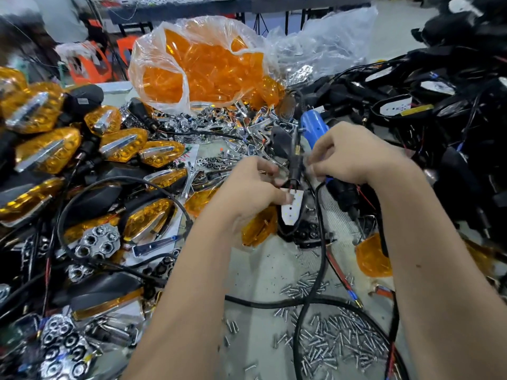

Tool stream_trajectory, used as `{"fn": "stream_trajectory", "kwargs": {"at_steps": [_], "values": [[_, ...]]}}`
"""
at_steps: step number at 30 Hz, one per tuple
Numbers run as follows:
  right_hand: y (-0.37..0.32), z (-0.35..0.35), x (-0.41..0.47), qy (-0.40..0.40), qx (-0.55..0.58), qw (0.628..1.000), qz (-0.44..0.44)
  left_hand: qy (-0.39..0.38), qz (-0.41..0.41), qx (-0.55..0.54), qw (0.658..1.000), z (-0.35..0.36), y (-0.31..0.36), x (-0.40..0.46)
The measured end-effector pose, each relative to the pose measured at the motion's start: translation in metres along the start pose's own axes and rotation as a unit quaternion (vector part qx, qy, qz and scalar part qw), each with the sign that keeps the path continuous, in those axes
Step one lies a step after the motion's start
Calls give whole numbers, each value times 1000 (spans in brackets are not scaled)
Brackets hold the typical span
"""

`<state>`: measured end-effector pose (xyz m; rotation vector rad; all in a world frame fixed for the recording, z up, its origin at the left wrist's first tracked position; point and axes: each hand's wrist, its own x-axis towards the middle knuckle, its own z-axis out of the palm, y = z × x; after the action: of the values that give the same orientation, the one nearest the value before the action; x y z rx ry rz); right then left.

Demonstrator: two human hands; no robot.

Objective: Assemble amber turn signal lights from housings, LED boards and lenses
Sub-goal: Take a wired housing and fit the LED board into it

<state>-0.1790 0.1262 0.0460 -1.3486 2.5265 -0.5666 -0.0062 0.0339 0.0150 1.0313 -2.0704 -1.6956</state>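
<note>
No text can be read with any certainty. A small label (82, 101) sits on a black housing (85, 97) at about ten o'clock, but its print is too small and blurred to make out. Red marks show on a white paper sheet (189, 157) on the table (263, 270) near the centre, equally illegible.

Two bare hands, left hand (248, 187) and right hand (354, 154). One white arrow-shaped LED board (292, 207). One blue-handled electric screwdriver (315, 133). One clear plastic bag of amber lenses (197, 64). Three loose chrome honeycomb reflectors (97, 241) at left. Small silver screws (337, 344) and finished amber turn signal lights (48, 153): too many to count.
</note>
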Motion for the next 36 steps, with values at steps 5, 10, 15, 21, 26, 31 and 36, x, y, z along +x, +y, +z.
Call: {"fn": "stream_trajectory", "kwargs": {"at_steps": [5,10,15,21,26,31,36], "values": [[-5,13,6,155,160,972,-72,51,50,-21,997,-20,-3,0],[-11,23,11,245,142,954,-95,100,98,-100,985,-38,-12,2],[-16,29,11,195,28,967,-161,106,165,-62,979,-54,-20,2],[-19,36,3,86,52,982,-163,191,167,-89,963,-61,-26,1],[-35,14,-9,-18,222,952,-211,316,103,-360,872,-63,-21,4],[-49,9,-15,-169,220,938,-209,218,77,-402,886,-57,-16,6],[-49,16,-15,-265,274,910,-163,109,93,-359,922,-54,-13,-1]]}}
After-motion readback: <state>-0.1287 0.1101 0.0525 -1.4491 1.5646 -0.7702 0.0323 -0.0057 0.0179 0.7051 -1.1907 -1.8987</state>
